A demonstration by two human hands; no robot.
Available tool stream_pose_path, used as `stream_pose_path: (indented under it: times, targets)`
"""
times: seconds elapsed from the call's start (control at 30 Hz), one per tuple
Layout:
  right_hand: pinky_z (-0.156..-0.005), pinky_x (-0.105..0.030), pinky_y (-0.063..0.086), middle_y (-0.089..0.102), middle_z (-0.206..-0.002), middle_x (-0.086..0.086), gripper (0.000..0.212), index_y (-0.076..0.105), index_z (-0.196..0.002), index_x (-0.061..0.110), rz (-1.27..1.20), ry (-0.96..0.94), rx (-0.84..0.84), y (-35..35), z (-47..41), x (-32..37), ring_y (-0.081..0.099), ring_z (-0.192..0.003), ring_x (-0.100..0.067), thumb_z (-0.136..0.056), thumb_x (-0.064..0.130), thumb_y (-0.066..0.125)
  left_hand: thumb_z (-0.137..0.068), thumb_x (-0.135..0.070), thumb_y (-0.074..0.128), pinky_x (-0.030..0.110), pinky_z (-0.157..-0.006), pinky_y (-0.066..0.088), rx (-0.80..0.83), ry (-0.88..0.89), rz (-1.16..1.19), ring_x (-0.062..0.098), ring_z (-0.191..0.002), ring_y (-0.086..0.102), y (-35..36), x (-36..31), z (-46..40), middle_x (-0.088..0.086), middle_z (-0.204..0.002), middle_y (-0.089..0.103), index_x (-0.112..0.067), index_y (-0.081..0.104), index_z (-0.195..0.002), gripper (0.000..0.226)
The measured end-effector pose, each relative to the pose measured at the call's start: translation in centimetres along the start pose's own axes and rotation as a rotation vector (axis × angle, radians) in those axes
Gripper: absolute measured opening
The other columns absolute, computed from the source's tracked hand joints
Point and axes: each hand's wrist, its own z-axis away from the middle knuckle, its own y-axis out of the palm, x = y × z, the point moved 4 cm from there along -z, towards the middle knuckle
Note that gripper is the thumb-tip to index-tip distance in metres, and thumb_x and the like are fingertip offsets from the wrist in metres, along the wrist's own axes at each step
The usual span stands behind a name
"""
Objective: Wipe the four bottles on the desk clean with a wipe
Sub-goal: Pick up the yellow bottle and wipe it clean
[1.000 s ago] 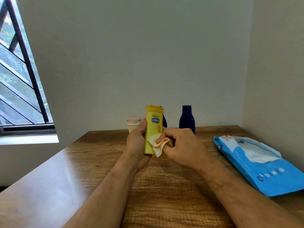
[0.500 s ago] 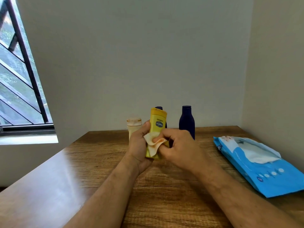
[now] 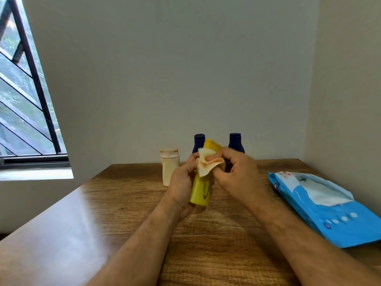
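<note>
Both forearms reached forward over the bench (image 3: pixel 127 219) and met above its middle. The left hand (image 3: pixel 182 183) curled its fingers round the lower body of the yellow bottle (image 3: pixel 201 193), held clear of the bench and tilted with its top toward one o'clock. The right hand (image 3: pixel 237 174) pinched a stained wipe (image 3: pixel 206 164) against the bottle's upper part. At three o'clock lay the blue wipes pack (image 3: pixel 329 213). Beyond stood a cream bottle (image 3: pixel 169 168) at eleven o'clock and two dark blue bottles (image 3: pixel 236 142) at twelve.

left navy bottle (image 3: pixel 199 142) mostly hidden (behind yellow bottle (image 3: pixel 201 191))
</note>
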Motion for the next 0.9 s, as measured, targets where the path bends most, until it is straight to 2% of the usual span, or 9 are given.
stream_pose_path:
  times: [0.13,0.23,0.3,0.4,0.5,0.57,0.67,0.77,0.9]
  targets:
    - [-0.067,-0.027,0.058,0.071,-0.084,0.011,0.004,0.075,-0.091,0.026,-0.014,-0.012,0.299,2.5,1.1,0.5,0.065,-0.073,-0.009,-0.088,0.026,0.073,-0.104,-0.025,0.04,0.041,-0.079,0.054,-0.077,0.07,0.146,0.027,-0.085,0.065,-0.9,-1.0,-0.1,0.017,-0.1,0.067,-0.007,0.058,-0.132,0.038]
    - [-0.068,-0.024,0.056,0.07,-0.084,0.014,0.006,0.074,-0.094,0.026,0.058,-0.051,0.34,3.0,1.2,0.6,0.063,-0.074,-0.006,-0.089,0.029,0.071,-0.104,-0.028,0.042,0.043,-0.082,0.053,-0.127,0.107,0.154,0.027,-0.086,0.065,-1.8,-1.3,-0.4,0.017,-0.1,0.068,-0.013,0.062,-0.128,0.035]
    - [-0.059,-0.02,0.052,0.068,-0.079,0.012,0.005,0.072,-0.094,0.026,0.07,-0.062,0.292,2.5,1.1,0.7,0.06,-0.066,-0.004,-0.091,0.025,0.068,-0.104,-0.026,0.039,0.04,-0.078,0.056,-0.083,0.093,0.115,0.025,-0.085,0.067,-1.3,-1.1,-0.3,0.016,-0.099,0.068,-0.01,0.06,-0.128,0.035]
    - [-0.047,-0.021,0.043,0.065,-0.07,0.006,0.004,0.069,-0.089,0.027,0.056,-0.043,0.076,0.8,0.4,0.5,0.054,-0.055,-0.008,-0.092,0.024,0.067,-0.105,-0.021,0.037,0.035,-0.068,0.055,0.001,0.027,-0.015,0.023,-0.077,0.068,-0.2,-0.3,0.2,0.014,-0.093,0.07,-0.006,0.065,-0.121,0.036]
    - [-0.051,-0.025,0.055,0.063,-0.07,0.008,0.006,0.067,-0.087,0.029,0.061,-0.001,-0.127,-0.7,-0.3,0.1,0.06,-0.061,-0.007,-0.092,0.028,0.067,-0.104,-0.028,0.04,0.036,-0.068,0.047,0.039,-0.025,-0.083,0.023,-0.073,0.06,0.5,0.3,0.6,0.015,-0.096,0.067,-0.018,0.07,-0.122,0.036]
    - [-0.055,-0.032,0.059,0.064,-0.071,0.008,0.004,0.068,-0.088,0.028,0.042,0.017,-0.138,-1.0,-0.4,-0.1,0.062,-0.064,-0.01,-0.092,0.029,0.067,-0.104,-0.029,0.039,0.037,-0.07,0.046,0.039,-0.017,-0.091,0.024,-0.076,0.059,0.6,0.4,0.6,0.017,-0.101,0.065,-0.02,0.069,-0.124,0.037]
    - [-0.055,-0.025,0.053,0.067,-0.073,0.007,0.004,0.072,-0.088,0.03,-0.012,0.026,0.079,0.5,0.1,0.2,0.061,-0.062,-0.014,-0.09,0.027,0.07,-0.104,-0.023,0.039,0.037,-0.071,0.053,-0.044,0.029,0.001,0.026,-0.079,0.065,0.2,-0.2,0.4,0.018,-0.098,0.067,-0.007,0.066,-0.119,0.035]
    - [-0.064,-0.019,0.054,0.07,-0.083,0.013,0.005,0.076,-0.091,0.028,-0.029,0.019,0.303,2.5,0.9,0.5,0.064,-0.071,-0.006,-0.088,0.027,0.074,-0.101,-0.029,0.043,0.044,-0.084,0.054,-0.118,0.084,0.102,0.031,-0.091,0.064,-1.0,-1.0,0.1,0.021,-0.105,0.065,-0.005,0.059,-0.13,0.04]
    - [-0.075,-0.015,0.053,0.07,-0.092,0.019,0.006,0.076,-0.093,0.03,0.023,-0.011,0.352,2.7,1.1,0.6,0.063,-0.085,0.004,-0.087,0.029,0.074,-0.089,-0.037,0.052,0.052,-0.1,0.048,-0.128,0.074,0.09,0.037,-0.106,0.061,-1.4,-1.1,-0.1,0.027,-0.117,0.063,-0.005,0.058,-0.134,0.055]
